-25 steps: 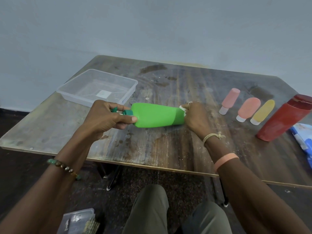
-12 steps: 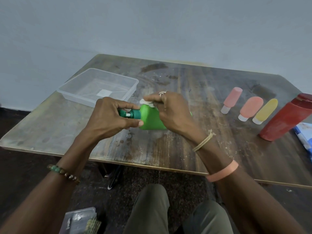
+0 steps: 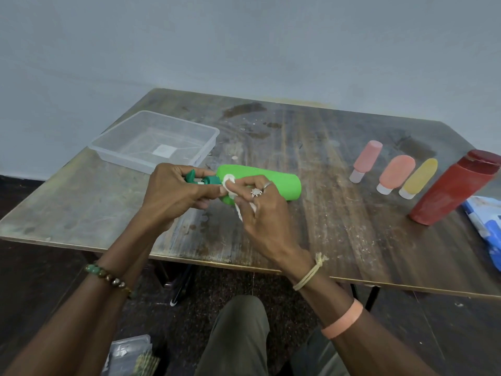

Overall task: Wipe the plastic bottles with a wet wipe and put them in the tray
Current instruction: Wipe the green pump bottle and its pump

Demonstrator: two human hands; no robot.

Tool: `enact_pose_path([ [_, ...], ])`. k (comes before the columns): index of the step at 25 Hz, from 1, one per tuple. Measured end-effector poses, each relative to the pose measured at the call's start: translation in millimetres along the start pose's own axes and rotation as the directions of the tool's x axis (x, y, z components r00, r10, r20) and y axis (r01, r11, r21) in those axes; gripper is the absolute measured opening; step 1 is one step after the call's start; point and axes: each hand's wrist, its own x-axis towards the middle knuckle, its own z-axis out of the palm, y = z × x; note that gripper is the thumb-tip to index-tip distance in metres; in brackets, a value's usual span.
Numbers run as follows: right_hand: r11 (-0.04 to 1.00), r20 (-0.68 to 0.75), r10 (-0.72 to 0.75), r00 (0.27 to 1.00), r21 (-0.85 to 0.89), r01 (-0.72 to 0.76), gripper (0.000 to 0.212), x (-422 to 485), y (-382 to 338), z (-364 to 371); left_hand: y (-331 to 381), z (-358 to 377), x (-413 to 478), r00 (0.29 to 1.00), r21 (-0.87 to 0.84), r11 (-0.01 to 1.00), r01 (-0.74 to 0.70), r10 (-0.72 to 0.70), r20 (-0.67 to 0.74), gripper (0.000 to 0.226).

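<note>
A bright green plastic bottle (image 3: 271, 183) with a dark green pump cap (image 3: 210, 181) lies on its side over the middle of a worn, stained wooden table (image 3: 339, 226), cap end pointing left. Whether its body touches the tabletop cannot be told. The left hand (image 3: 176, 194) grasps the cap end, fingers curled round the pump and neck. The right hand (image 3: 263, 215) pinches a small white wet wipe (image 3: 230, 181) between thumb and fingers and presses it on the bottle's shoulder, just beside the cap; a strip of the wipe hangs down below the fingers.

To the far left of the bottle sits a clear, shallow rectangular plastic tray (image 3: 123, 160), with no bottle in it.

On the right side of the table four more containers lie in a row, well apart from the hands: a pale pink tube with a white cap (image 3: 366, 160), a salmon-coloured squeeze tube (image 3: 398, 172), a yellow squeeze tube (image 3: 420, 179) and a large dark red bottle (image 3: 455, 188). A blue and white packet (image 3: 485, 221) lies at the right edge, just beside the red bottle.
</note>
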Motion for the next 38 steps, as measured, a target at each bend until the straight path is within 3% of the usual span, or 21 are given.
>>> enact_pose_path([
  [4, 0.999, 0.012, -0.009, 1.0, -0.035, 0.009, 0.031, -22.2, 8.1, 7.6, -5.6, 5.0, 1.9, 0.992, -0.148, 0.981, 0.127, -0.129, -0.003, 0.03],
  [8, 0.96, -0.19, 0.216, 0.958, -0.135, -0.244, 0.019, 1.1, 38.9, -11.7, -3.9, 6.4, 6.3, 0.986, -0.157, 0.973, 0.168, -0.165, 0.032, 0.032],
  [10, 0.96, -0.117, 0.177, 0.977, -0.199, -0.198, 0.018, 9.8, 30.7, -12.7, -5.4, 10.4, 4.3, 0.988, -0.161, 0.975, 0.156, -0.153, 0.031, 0.03],
  [12, 0.973, 0.046, 0.049, 0.998, -0.227, -0.037, 0.021, 4.5, 9.4, 0.1, -9.6, 14.0, 2.4, 0.99, -0.168, 0.976, 0.141, -0.139, 0.026, 0.028],
  [14, 0.983, 0.061, 0.019, 0.998, -0.186, -0.007, 0.024, 1.9, 11.2, 1.2, -15.2, 14.4, 2.0, 0.986, -0.192, 0.967, 0.166, -0.165, 0.024, 0.03],
  [17, 0.92, -0.02, 0.331, 0.943, -0.215, -0.328, 0.028, 9.9, 59.7, -17.9, -22.4, 10.1, 3.6, 0.969, -0.253, 0.936, 0.244, -0.243, 0.034, 0.036],
  [19, 0.848, -0.012, 0.409, 0.913, -0.366, -0.384, 0.032, 20.1, 91.8, -29.4, -23.1, 7.9, 5.8, 0.965, -0.262, 0.929, 0.26, -0.256, 0.049, 0.036],
  [24, 0.822, 0.079, 0.53, 0.844, -0.293, -0.488, 0.031, 52.0, 120.6, -44.4, -17.3, 5.0, 5.6, 0.992, -0.077, 0.99, 0.122, -0.118, 0.049, 0.043],
  [29, 0.885, 0.291, 0.404, 0.867, -0.362, -0.291, 0.033, 76.4, 116.6, -52.4, -10.8, 0.5, 1.1, 0.991, 0.127, 0.985, -0.113, 0.104, 0.081, 0.049],
  [33, 0.918, 0.322, 0.319, 0.891, -0.337, -0.207, 0.039, 82.7, 91.4, -47.1, -0.9, 6.5, -2.4, 0.961, 0.27, 0.923, -0.275, 0.262, 0.086, 0.047],
  [38, 0.977, 0.182, 0.146, 0.972, -0.183, -0.112, 0.04, 48.4, 28.7, -21.9, -2.5, 9.7, 0.1, 0.987, 0.143, 0.977, -0.158, 0.157, 0.022, 0.044],
])
